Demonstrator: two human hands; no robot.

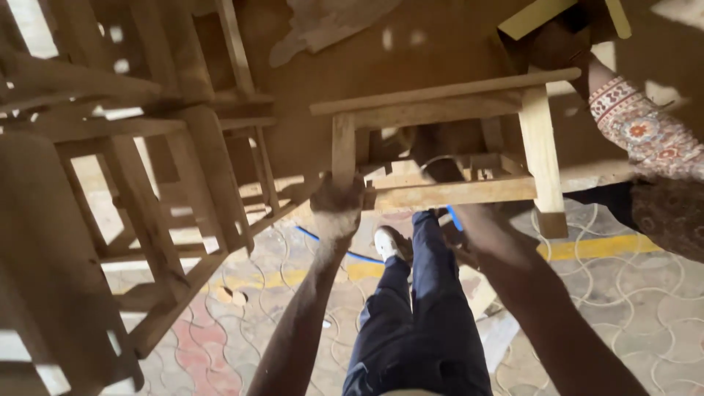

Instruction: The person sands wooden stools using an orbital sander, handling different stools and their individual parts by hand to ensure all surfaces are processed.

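Outdoors | patterned paving [631, 293] | left hand [336, 202] grips wooden stool [440, 147] | right hand [480, 224] grip unclear

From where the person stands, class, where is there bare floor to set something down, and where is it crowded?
Bare patches: the patterned floor at lower right, bordered by the yellow line and the right arm; a smaller patch between the left arm and the stacked wooden frames. Crowded: under the wooden stool, where the left hand, the right hand and another person's patterned sleeve gather.
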